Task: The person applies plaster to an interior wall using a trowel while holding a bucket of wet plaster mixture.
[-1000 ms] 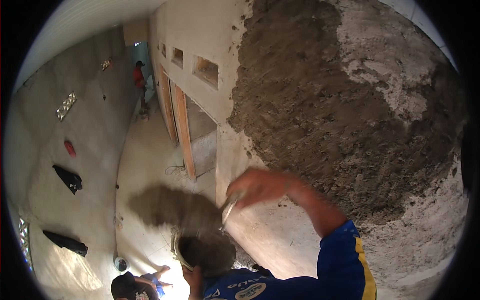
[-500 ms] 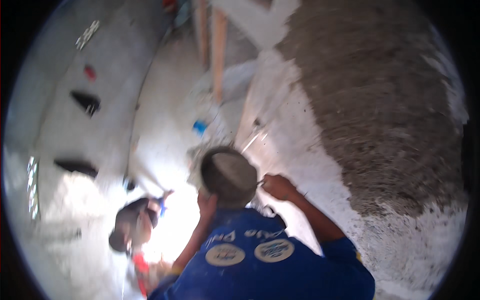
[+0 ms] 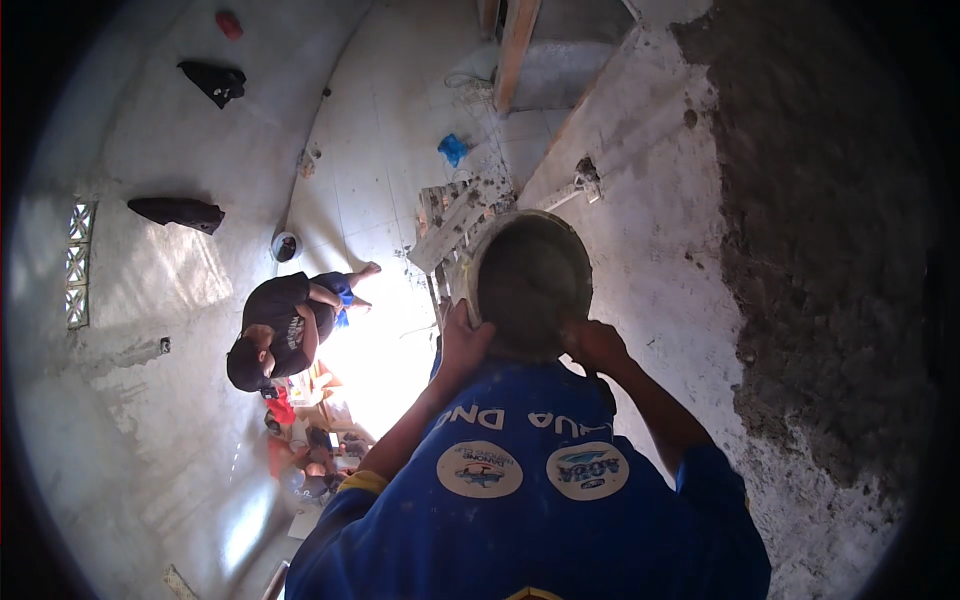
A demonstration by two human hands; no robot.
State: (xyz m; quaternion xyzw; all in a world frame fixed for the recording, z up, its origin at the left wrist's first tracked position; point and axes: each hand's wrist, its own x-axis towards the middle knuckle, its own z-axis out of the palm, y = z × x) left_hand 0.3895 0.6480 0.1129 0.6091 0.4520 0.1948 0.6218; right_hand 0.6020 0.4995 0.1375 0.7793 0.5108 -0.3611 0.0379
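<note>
A round bucket (image 3: 474,264) is close in front of my chest, its mouth toward me. Inside it lies dark grey wet mortar (image 3: 532,285), mostly in shadow. My left hand (image 3: 466,342) grips the near left side, thumb at the rim. At the near right rim is my right hand (image 3: 597,347), closed, with its fingertips lost in the shadow of the bucket's mouth. What those fingers hold cannot be made out. To my right, a rough coat of dark plaster (image 3: 815,240) covers part of the pale wall (image 3: 665,270).
Beyond the bucket are a mortar-splashed wooden scaffold (image 3: 447,235), a blue plastic scrap (image 3: 452,150) and a wooden post (image 3: 515,55). A person in black (image 3: 280,325) sits below left, near a small pail (image 3: 286,246). Dark clothes (image 3: 178,213) hang on the left wall.
The bucket has shifted right and up in view, its mouth now more toward me. My right hand, earlier out beside it with a thin handle, is now at its rim. The view has turned.
</note>
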